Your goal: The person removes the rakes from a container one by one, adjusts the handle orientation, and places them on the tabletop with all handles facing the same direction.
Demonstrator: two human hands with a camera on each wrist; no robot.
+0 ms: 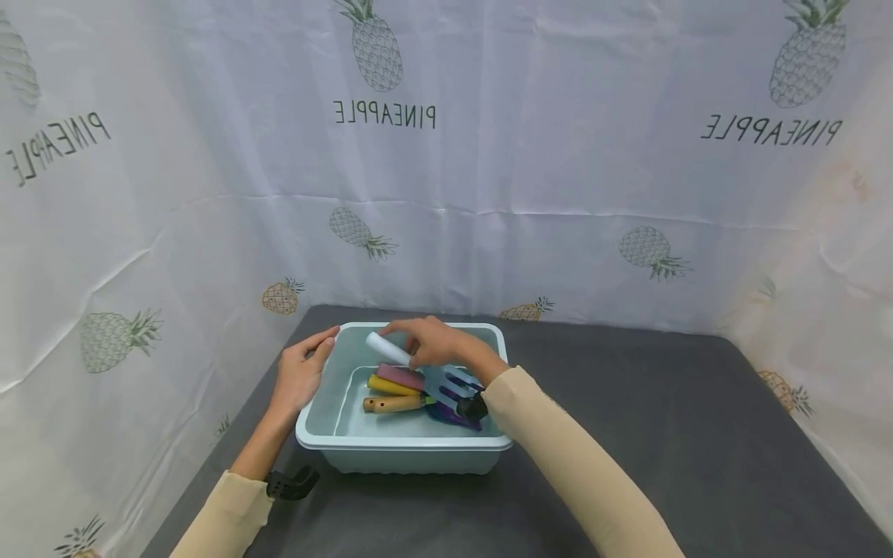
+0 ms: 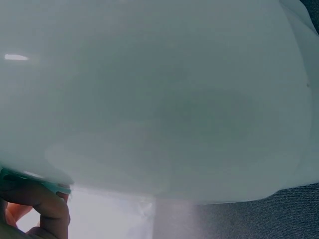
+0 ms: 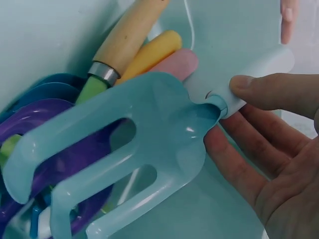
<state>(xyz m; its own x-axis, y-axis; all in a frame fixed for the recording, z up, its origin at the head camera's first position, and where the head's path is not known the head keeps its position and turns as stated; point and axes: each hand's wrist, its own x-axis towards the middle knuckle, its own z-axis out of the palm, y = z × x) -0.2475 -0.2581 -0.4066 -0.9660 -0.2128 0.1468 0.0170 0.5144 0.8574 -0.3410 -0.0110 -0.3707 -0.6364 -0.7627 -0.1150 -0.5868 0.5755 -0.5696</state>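
My right hand (image 1: 438, 341) pinched the blue fork (image 3: 162, 119); hurried lifting could have snagged its tines (image 3: 75, 124) on the purple tool (image 3: 82, 157); my left hand (image 1: 301, 370) gripped the tub's left rim (image 1: 307, 415).

A left hand (image 2: 40, 209), fingers bent, grips the teal-tinted rim (image 2: 56, 187) of a pale gray-green plastic tub (image 2: 159, 99) at lower left. The tub's smooth wall, catching a small glint (image 2: 16, 57), fills most of the frame above a dark gray textured surface (image 2: 254, 216).
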